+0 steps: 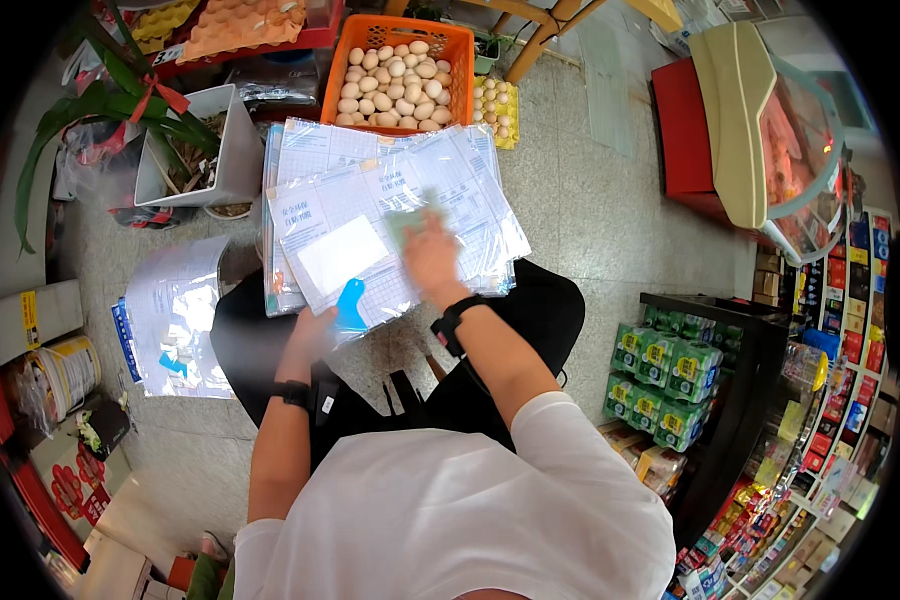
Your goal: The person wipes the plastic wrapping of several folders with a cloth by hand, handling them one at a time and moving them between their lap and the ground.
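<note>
A stack of printed grid-backed film sheets in clear plastic sleeves [420, 161] lies in front of me, over my knees. My left hand [311, 330] is at the near left edge of the top sleeve, beside a blue plastic scraper [352, 306]; its fingers are blurred, so its grip cannot be told. A blank white card [343, 256] lies left of the middle. My right hand [429, 244] is blurred, over the sleeve's middle, at a small pale green item [405, 221] under or beside the fingers. Whether it holds that item is unclear.
An orange crate of eggs [461, 75] stands beyond the stack, with a yellow egg tray [511, 112] beside it. A white planter [236, 150] stands left. More sleeved sheets [176, 300] lie on the floor at left. Green drink packs [664, 360] fill a black rack [757, 375] at right.
</note>
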{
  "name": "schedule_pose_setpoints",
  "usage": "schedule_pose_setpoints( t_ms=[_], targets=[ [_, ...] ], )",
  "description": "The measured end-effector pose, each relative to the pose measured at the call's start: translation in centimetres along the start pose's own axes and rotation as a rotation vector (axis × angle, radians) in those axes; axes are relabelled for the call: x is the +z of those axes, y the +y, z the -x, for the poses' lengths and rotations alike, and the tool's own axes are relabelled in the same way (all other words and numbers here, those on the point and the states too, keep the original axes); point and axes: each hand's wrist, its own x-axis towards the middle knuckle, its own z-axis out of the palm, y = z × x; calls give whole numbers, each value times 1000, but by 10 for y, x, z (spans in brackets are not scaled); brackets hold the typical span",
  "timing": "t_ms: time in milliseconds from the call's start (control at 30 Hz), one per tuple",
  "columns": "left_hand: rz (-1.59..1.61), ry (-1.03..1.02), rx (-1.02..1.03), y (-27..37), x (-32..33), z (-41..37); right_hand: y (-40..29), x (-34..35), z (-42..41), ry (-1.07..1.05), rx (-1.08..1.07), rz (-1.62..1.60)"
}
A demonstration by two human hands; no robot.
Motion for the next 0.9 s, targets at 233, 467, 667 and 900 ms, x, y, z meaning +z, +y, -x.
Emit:
schedule_pose_setpoints(
  t_ms=[233, 467, 667, 900],
  targets=[
    [-8, 18, -72, 11, 8, 13, -56, 5, -12, -62, -300, -83],
    [52, 101, -136, 6, 2, 11, -46, 4, -64, -158, -523, 180],
    [26, 199, -140, 6, 11, 13, 11, -23, -120, 80, -23, 368],
    [46, 61, -72, -18, -13, 1, -56, 17, -107, -353, -417, -104]
  ],
)
